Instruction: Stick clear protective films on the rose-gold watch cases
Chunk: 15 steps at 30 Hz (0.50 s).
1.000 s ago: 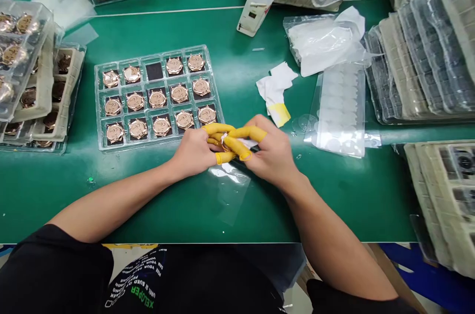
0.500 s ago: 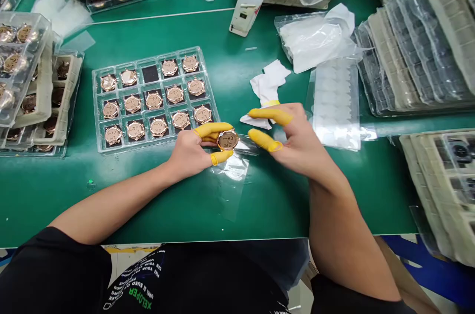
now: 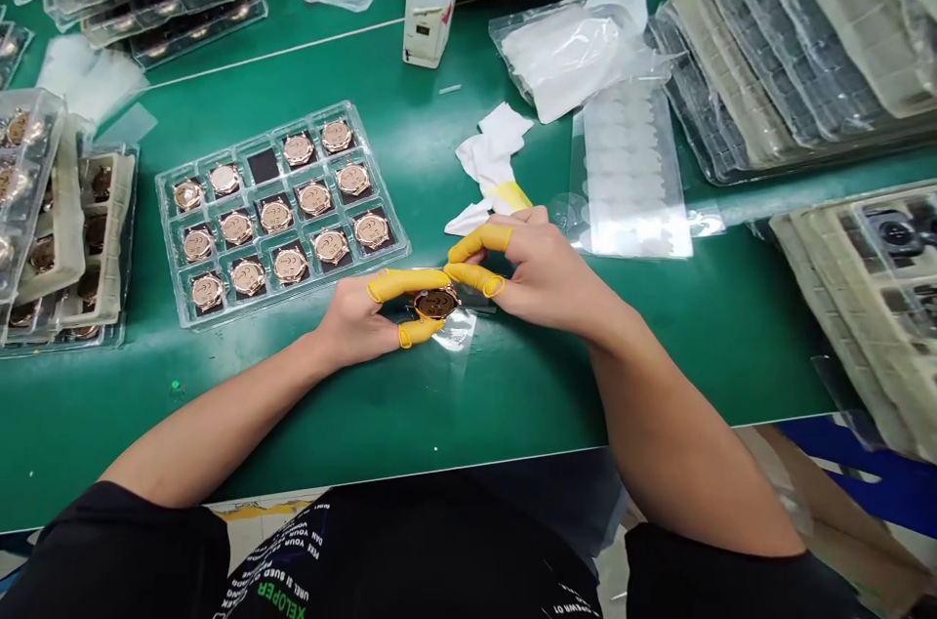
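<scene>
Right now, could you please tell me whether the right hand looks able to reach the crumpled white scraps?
Probably yes: the white scraps lie just beyond the right hand, with nothing visible standing between, though it is busy beside the watch case the left hand holds.

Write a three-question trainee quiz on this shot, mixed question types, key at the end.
1. What is the left hand gripping?
2. True or false: the right hand wears yellow finger cots.
3. How many compartments are unfilled in the clear plastic tray beside the left hand?

Key:
1. A rose-gold watch case.
2. True.
3. One, the far row's middle compartment, showing a black pad.
</scene>
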Motion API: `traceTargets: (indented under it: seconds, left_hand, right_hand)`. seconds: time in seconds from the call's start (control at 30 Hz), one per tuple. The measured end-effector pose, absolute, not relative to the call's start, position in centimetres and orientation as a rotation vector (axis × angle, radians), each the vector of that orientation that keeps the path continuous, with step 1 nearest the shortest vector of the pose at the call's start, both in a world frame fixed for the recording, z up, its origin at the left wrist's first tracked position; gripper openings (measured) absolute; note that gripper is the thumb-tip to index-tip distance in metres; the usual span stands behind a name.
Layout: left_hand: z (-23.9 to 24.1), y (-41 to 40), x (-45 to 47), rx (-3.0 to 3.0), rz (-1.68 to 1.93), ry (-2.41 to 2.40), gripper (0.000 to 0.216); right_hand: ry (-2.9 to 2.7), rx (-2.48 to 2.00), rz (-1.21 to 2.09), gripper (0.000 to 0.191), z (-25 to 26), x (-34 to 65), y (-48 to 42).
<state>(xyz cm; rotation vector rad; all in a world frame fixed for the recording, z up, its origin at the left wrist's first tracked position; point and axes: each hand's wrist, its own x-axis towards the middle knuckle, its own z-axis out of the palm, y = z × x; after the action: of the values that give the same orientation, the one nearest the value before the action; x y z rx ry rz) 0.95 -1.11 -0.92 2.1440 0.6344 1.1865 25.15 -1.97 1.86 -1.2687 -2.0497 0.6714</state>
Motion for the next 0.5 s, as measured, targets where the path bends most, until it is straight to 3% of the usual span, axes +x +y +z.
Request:
traceTargets:
  seconds: [0.23,0.5]
  left_hand:
    - [-1.27,-1.37,0.77,2.089,1.085,0.715,0.04]
    - [-0.5,-1.36,0.87,1.672,0.736,0.838,0.049]
  right_hand:
    - [-1.946,-1.362,0.693,0.005,1.43,25.33,-1.7]
    - [-1.693,-1.437,0.623,0.007,1.44,25.07,-1.16]
